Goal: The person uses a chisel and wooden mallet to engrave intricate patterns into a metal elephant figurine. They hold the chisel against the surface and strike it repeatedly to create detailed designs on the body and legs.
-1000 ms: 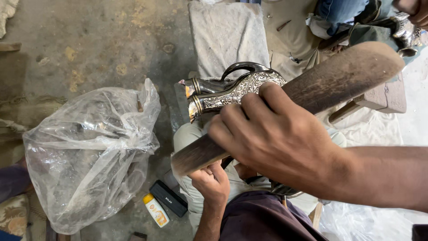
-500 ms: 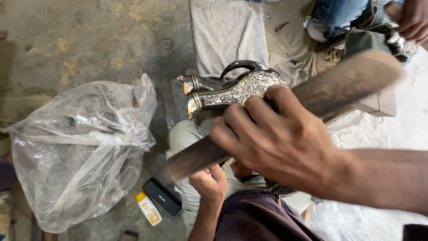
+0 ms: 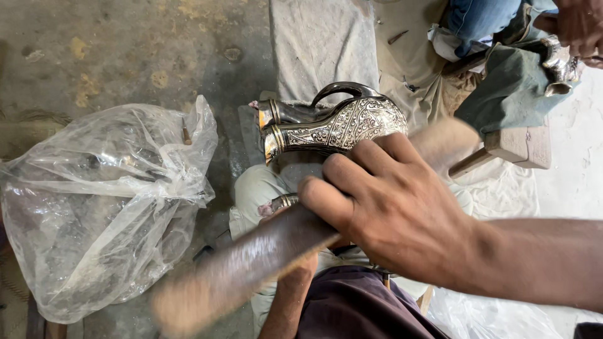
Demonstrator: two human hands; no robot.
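Crumpled clear plastic bag (image 3: 103, 207) lies at left.

In the centre of the frame the right hand (image 3: 392, 216) was wrapped around a thick wooden stick (image 3: 251, 260), which ran blurred from lower left to upper right. Just above the knuckles lay an engraved silver jug (image 3: 339, 125) on its side, neck pointing left, its dark handle arching upward. The left hand was almost wholly hidden beneath the stick, so its grip could not be told. At left sat a crumpled clear plastic bag (image 3: 100, 207) on the stained concrete floor (image 3: 94, 50). In the upper right corner another person's hand (image 3: 581, 25) held a small silver piece (image 3: 559, 66).
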